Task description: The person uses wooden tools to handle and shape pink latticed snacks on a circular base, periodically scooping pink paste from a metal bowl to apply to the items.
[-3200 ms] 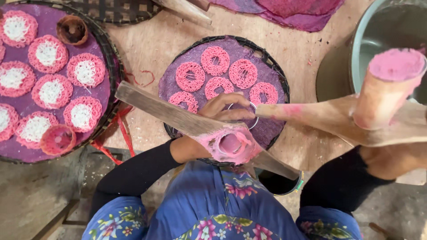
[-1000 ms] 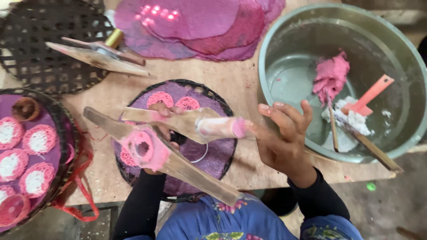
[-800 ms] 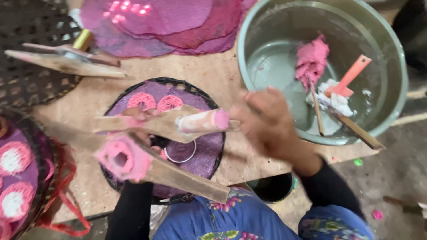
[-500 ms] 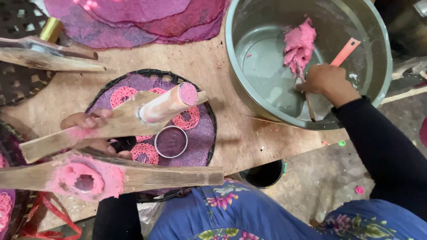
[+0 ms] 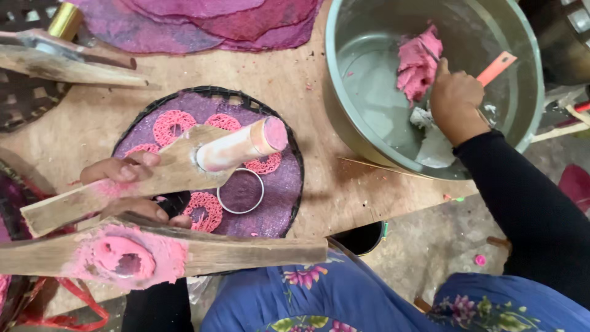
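My left hand (image 5: 132, 190) grips the upper arm (image 5: 172, 169) of a wooden hinged press, whose pink-tipped plunger (image 5: 243, 147) points up to the right. The lower arm (image 5: 233, 252), with a dough-smeared hole (image 5: 126, 261), lies just below my fingers. Under the press sits a round woven tray (image 5: 215, 92) lined with purple cloth, holding several lacy pink rings (image 5: 173, 123) and a metal ring (image 5: 241, 192). My right hand (image 5: 455, 98) is inside the metal basin (image 5: 369, 80), fingers curled against a lump of pink dough (image 5: 418, 58), beside an orange spatula (image 5: 496, 66).
A white cloth (image 5: 433, 147) lies in the basin under my wrist. A second wooden press (image 5: 74, 64) and a brass cylinder (image 5: 64, 21) lie at the top left, purple cloths (image 5: 203, 21) at the top. A dark cup (image 5: 362, 237) stands below the table edge.
My right hand left the press and reached right into the basin, onto the pink dough. The press arms have swung apart, and the left hand has stayed on the upper arm.
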Available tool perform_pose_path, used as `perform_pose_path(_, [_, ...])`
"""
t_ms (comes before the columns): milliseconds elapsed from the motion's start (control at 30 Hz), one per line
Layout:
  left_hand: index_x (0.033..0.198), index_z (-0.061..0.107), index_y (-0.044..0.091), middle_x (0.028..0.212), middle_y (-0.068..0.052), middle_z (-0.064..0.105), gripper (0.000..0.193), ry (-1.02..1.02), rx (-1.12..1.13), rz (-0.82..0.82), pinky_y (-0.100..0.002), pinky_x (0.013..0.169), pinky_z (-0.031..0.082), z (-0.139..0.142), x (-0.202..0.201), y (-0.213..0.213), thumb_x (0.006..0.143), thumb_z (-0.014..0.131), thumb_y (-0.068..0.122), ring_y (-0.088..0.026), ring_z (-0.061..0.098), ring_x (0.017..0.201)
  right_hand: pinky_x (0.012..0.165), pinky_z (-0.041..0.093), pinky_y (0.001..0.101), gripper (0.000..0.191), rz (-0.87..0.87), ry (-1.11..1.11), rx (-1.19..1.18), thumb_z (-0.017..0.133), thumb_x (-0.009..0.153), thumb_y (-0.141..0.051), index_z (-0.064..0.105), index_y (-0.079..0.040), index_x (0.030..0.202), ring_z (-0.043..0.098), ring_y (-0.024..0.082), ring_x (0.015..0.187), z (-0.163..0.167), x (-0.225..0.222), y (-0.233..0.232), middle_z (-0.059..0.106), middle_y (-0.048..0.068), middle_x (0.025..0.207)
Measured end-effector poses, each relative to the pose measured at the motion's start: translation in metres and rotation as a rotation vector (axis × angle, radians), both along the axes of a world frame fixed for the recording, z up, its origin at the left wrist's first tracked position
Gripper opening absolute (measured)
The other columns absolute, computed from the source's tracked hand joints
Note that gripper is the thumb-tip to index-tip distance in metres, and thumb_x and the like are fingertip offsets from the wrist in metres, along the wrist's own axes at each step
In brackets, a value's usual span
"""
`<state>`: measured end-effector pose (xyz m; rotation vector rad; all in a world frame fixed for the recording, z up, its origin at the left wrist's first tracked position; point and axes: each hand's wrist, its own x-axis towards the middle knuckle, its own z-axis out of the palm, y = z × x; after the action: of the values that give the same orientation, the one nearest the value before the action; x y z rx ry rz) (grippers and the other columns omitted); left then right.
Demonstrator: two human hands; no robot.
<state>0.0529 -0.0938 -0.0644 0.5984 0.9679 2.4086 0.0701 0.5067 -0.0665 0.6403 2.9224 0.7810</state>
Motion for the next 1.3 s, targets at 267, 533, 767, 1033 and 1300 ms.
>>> perform_pose_path(267, [0.133,0.04,0.002,0.106,-0.018,0.067,0.043,-0.109,-0.061,-0.048,-0.062,0.101,0.05,-0.045,-0.016,-0.031,0.1,0.065,0.012,-0.037,0.051,0.124,0.054,0.055,0.0398,0.029,0.301,-0.05,0.067,0.061,0.094,-0.011,0.065,-0.008,0.123,0.074,0.03,0.067,-0.021,0.003,0.016,0.073,0.012,0.077])
perform_pose_path(533, [0.134,0.041,0.001,0.11,-0.03,0.064,0.036,0.136,-0.225,0.246,-0.068,0.101,0.05,-0.046,0.005,-0.025,0.102,0.057,0.009,-0.046,0.063,0.115,0.049,0.055,0.0443,0.044,0.325,-0.161,-0.051,0.054,0.095,-0.01,0.064,-0.017,0.137,0.072,0.031,0.061,-0.016,0.043,0.021,0.073,0.013,0.073])
perform_pose_path(767, [0.128,0.048,0.002,0.114,-0.023,0.064,0.036,0.469,-0.352,0.774,-0.06,0.099,0.045,-0.025,0.008,0.04,0.099,0.065,0.016,-0.039,0.062,0.112,0.061,0.059,0.0442,0.023,0.221,-0.187,-0.025,0.054,0.102,-0.015,0.074,-0.013,0.114,0.076,0.031,0.078,-0.024,0.051,0.018,0.076,0.013,0.089])
perform_pose_path(1033, [0.121,0.056,0.003,0.118,-0.015,0.064,0.037,0.881,-0.788,1.188,-0.051,0.096,0.04,0.015,0.0,0.107,0.095,0.074,0.024,-0.031,0.061,0.108,0.075,0.056,0.0528,0.044,-0.038,-0.056,-0.452,0.063,0.09,-0.024,0.071,-0.032,0.133,0.07,0.043,0.088,0.038,0.087,-0.007,0.072,0.021,0.098])
perform_pose_path(1300, [0.108,0.067,0.009,0.119,-0.009,0.061,0.037,1.054,-1.024,1.285,-0.046,0.092,0.033,0.069,0.0,0.163,0.083,0.083,0.031,-0.024,0.062,0.106,0.068,0.054,0.0318,0.035,0.316,0.511,-1.007,0.063,0.099,-0.011,0.069,-0.011,0.134,0.071,0.022,0.073,0.103,0.165,-0.137,0.071,0.008,0.084])
